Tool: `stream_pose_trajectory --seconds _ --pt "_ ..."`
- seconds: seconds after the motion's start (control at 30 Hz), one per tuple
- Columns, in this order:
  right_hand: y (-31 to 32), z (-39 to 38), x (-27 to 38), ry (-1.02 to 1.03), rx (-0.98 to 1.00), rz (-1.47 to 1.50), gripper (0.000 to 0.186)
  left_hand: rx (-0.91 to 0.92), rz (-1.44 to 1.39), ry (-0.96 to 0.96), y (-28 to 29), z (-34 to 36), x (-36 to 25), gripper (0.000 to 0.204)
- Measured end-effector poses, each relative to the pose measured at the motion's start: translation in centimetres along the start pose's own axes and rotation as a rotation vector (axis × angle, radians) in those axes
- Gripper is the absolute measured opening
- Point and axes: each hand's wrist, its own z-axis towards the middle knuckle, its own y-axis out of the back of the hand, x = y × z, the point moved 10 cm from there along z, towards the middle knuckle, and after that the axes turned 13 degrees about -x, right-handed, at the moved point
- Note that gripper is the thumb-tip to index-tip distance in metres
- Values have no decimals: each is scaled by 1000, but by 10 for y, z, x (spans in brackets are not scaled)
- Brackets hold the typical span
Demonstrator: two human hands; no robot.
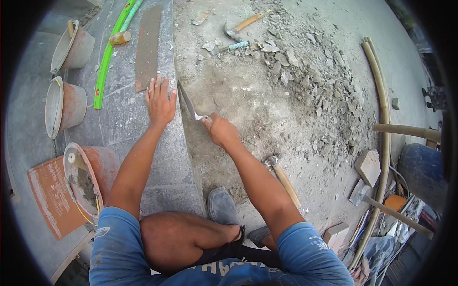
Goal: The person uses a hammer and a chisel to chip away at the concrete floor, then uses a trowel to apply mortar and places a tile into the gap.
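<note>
My left hand (161, 104) lies flat with its fingers stretched out on the grey tiled floor (164, 143), close to the tiles' right edge. My right hand (222, 129) is closed round the handle of a pointed trowel (187, 100). The narrow metal blade points forward along that edge, over the lower, dusty ground. Just beyond my left fingertips rests a long brown tile strip (148, 47). The trowel's handle is mostly hidden in my fist.
On the left stand several buckets, the nearest holding mortar (98, 167). A green spirit level (106, 69) and a mallet (120, 38) lie on the tiles. Two hammers (244, 24) (285, 183), a chisel (234, 46) and rubble (329, 95) cover the ground at right, beside bamboo poles (384, 109).
</note>
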Motion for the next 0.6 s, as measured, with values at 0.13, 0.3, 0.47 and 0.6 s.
stream_pose_trajectory --seconds 0.13,0.3,0.47,0.6 --pt "38 20 -69 -101 -117 2 48 14 -12 -22 3 5 -23 50" --pt "115 0 -210 -233 -391 -66 45 18 96 -28 12 -5 12 47" --pt "181 -59 -297 -319 -517 -248 43 26 64 -55 4 -3 -6 47" --pt "145 -93 -231 -189 -486 -98 43 37 95 -36 2 0 2 46"
